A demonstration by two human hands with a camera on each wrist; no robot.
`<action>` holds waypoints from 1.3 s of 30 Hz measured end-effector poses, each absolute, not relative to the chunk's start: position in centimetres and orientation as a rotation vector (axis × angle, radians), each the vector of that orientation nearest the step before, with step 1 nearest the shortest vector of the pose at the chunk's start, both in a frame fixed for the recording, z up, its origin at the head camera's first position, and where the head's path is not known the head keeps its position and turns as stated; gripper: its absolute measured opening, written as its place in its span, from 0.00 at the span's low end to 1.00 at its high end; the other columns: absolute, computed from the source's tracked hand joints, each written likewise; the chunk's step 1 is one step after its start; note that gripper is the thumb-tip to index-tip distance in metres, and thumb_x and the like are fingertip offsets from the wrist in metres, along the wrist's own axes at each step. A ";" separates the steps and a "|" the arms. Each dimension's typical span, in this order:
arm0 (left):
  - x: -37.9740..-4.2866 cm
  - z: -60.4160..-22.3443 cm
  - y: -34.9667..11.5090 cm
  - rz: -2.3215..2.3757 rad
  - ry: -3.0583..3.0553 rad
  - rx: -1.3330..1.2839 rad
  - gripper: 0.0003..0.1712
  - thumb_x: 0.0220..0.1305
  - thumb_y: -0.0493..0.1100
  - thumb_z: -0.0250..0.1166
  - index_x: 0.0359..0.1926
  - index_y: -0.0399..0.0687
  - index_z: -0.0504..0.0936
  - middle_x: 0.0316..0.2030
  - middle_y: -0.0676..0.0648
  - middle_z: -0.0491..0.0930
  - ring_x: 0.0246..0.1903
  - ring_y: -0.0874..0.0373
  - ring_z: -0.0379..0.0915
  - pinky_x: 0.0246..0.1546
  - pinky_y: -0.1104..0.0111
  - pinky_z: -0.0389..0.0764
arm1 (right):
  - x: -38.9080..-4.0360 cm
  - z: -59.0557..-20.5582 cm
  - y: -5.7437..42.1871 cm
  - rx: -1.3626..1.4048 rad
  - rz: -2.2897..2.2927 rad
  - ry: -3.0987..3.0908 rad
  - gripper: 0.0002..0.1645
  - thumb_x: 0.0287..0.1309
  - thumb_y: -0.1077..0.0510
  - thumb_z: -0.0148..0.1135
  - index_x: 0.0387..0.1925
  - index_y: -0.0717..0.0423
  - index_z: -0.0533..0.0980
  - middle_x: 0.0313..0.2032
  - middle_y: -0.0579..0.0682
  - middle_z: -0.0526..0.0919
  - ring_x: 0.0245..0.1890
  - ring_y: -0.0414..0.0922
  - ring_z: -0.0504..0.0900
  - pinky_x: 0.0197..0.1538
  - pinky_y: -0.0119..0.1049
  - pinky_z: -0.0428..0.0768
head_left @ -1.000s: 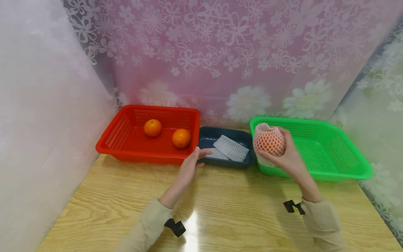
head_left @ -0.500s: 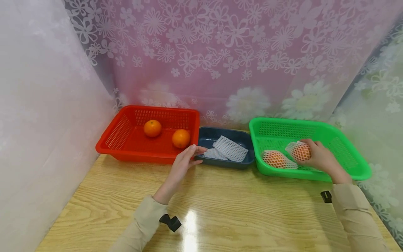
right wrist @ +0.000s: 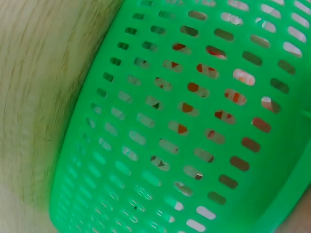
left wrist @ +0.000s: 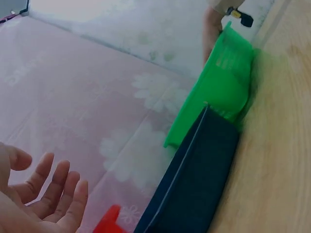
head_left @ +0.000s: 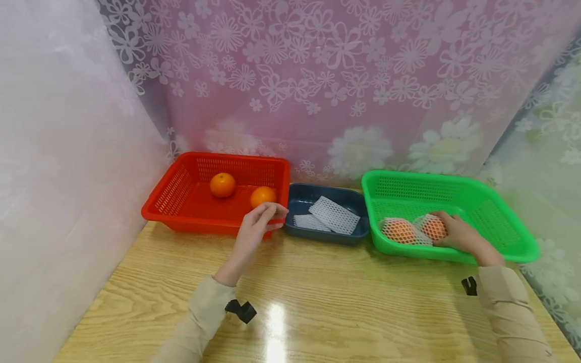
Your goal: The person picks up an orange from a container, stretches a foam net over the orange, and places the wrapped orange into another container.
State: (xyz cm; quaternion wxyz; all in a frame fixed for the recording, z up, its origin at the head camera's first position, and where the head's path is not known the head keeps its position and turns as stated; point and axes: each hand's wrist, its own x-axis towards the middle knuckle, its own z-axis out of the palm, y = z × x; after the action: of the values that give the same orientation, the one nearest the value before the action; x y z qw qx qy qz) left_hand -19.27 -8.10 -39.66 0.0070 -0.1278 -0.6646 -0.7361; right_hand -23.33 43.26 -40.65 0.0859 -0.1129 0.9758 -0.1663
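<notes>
Head view: the wood-grain counter (head_left: 336, 302) spreads below the right grip (head_left: 462, 234) and left grip (head_left: 254, 224). Around the right grip stands the green basket (head_left: 495, 219); just beyond the left grip, the red basket (head_left: 199, 224); to its right, the dark blue tray (head_left: 327, 238). The right grip pinches a net-wrapped orange (head_left: 433, 228) at its fingertips, another wrapped orange (head_left: 399, 231) farther left. The left grip is loosely spread, near a bare orange (head_left: 262, 195).

White-netted orange fruit (head_left: 433, 228), just beside second netted fruit (head_left: 399, 231), inside green basket (head_left: 494, 218)
</notes>
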 end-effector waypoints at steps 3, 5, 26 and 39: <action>-20.4 -39.2 -8.9 -2.198 -2.088 -0.375 0.15 0.78 0.40 0.55 0.55 0.33 0.78 0.53 0.35 0.81 0.54 0.44 0.78 0.55 0.59 0.82 | -23.4 -40.7 43.3 -0.335 -0.538 2.896 0.54 0.57 0.60 0.72 0.73 0.75 0.49 0.63 0.84 0.59 0.60 0.81 0.57 0.50 0.75 0.69; -21.3 -38.9 -9.5 -2.080 -2.135 -0.365 0.14 0.76 0.40 0.57 0.54 0.35 0.79 0.52 0.37 0.81 0.53 0.46 0.78 0.55 0.58 0.82 | -23.4 -40.8 43.4 -0.324 -0.577 2.889 0.56 0.58 0.60 0.72 0.74 0.75 0.47 0.64 0.84 0.56 0.61 0.82 0.54 0.51 0.76 0.67; -28.7 -40.2 -9.9 -0.814 -3.000 -0.325 0.35 0.68 0.44 0.67 0.73 0.45 0.67 0.75 0.32 0.54 0.72 0.30 0.51 0.72 0.43 0.58 | -21.4 -38.2 39.8 -0.369 -0.434 3.068 0.45 0.60 0.70 0.64 0.74 0.68 0.54 0.62 0.85 0.60 0.48 0.74 0.70 0.38 0.59 0.75; -29.2 -41.3 -9.6 -0.830 -3.043 -0.224 0.29 0.62 0.42 0.73 0.57 0.47 0.67 0.52 0.34 0.71 0.44 0.37 0.73 0.50 0.49 0.80 | -18.4 -38.5 32.6 -0.579 -0.793 3.460 0.28 0.63 0.71 0.63 0.65 0.61 0.73 0.56 0.71 0.77 0.29 0.58 0.74 0.30 0.48 0.69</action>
State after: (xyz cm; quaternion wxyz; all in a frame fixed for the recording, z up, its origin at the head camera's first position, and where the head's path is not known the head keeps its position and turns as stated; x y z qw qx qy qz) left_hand -29.16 -9.57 -41.29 -0.0101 -0.0707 -0.9623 -0.2624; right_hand -18.41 32.61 -38.46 -0.2253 -0.1568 0.9373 -0.2148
